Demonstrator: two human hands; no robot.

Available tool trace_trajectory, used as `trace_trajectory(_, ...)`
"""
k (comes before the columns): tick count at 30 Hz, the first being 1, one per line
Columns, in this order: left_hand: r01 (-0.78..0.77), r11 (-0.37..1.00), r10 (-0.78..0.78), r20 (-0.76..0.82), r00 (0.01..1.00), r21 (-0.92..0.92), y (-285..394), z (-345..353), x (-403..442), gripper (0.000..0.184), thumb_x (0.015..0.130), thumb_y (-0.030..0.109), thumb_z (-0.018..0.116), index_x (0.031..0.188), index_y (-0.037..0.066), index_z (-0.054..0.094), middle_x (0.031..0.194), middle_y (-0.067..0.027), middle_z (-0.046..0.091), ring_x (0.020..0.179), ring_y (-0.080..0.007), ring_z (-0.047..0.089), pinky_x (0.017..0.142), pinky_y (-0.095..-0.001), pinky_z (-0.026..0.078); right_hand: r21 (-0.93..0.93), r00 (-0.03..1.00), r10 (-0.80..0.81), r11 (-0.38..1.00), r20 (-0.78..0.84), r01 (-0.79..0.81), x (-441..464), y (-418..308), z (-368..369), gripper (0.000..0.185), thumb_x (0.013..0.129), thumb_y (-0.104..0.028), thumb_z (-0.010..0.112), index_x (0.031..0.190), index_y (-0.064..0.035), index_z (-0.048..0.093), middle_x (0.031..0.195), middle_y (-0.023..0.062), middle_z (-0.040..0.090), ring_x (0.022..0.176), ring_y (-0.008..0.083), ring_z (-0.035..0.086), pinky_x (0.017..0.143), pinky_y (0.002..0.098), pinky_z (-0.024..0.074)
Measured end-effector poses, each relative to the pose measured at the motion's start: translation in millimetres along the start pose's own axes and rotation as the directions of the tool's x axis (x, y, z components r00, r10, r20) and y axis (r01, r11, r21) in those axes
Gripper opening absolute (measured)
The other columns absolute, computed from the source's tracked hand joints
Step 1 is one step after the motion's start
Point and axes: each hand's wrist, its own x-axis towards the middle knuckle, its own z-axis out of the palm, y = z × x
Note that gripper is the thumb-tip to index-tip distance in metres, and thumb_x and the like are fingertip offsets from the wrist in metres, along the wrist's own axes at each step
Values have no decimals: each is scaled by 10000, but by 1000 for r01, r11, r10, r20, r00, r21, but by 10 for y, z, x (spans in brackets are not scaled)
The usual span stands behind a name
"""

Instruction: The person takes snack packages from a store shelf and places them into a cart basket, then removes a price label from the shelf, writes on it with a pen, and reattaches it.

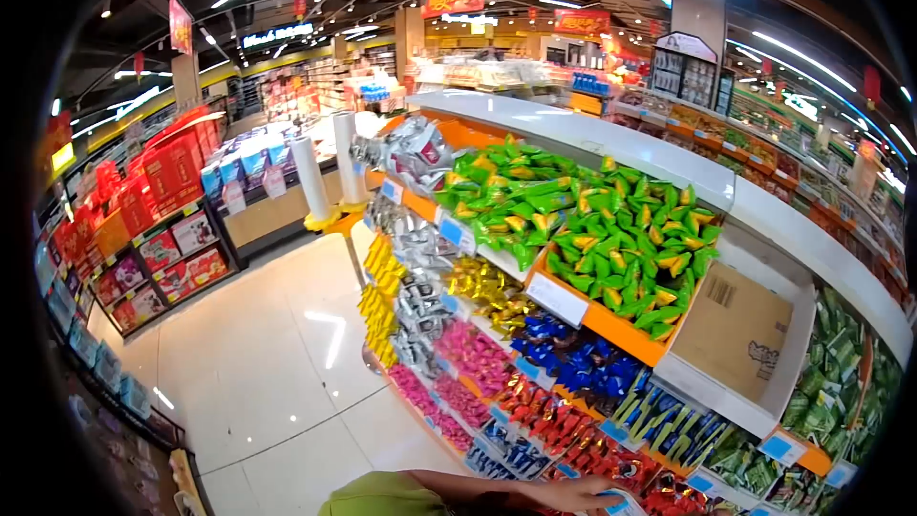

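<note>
My left hand (578, 494) reaches in at the bottom edge, below a green sleeve (382, 495). Its fingertips lie at a white and blue price label (626, 505); whether they grip or only touch it cannot be made out, as the frame cuts off part of the fingers. Red-wrapped sweets (611, 463) fill the bin just above the hand. Higher up sit blue-wrapped sweets (578, 354) and a heap of green and yellow packets (635, 244). My right hand is out of view.
A brown cardboard box (735, 330) lies in a white bin to the right. Silver packets (417, 153) fill the far end of the tiered stand. A tiled aisle (277, 363) runs along the left, beside red gift boxes (172, 172) and a rack (86, 354).
</note>
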Motion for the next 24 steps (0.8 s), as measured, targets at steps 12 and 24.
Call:
trace_trajectory(12,-1,998,-30,-495,868,-62,1402,543,-401,375,1013,168,400,1351,5,413,1154,-114,560,943,-178,637,839,-293,545,143,838,39,980,544,-138,-158,-477,984,163,896,-177,609,950,-43,533,838,108,572,657,143,561,583,296,477)
trace_trajectory(24,-101,992,128,-525,842,80,1838,615,-358,392,991,156,453,1347,-5,418,1311,-94,493,1119,-179,533,916,-344,513,165,761,-279,960,585,225,61,-563,1269,237,794,23,603,975,-28,458,930,106,549,789,131,536,697,254,446)
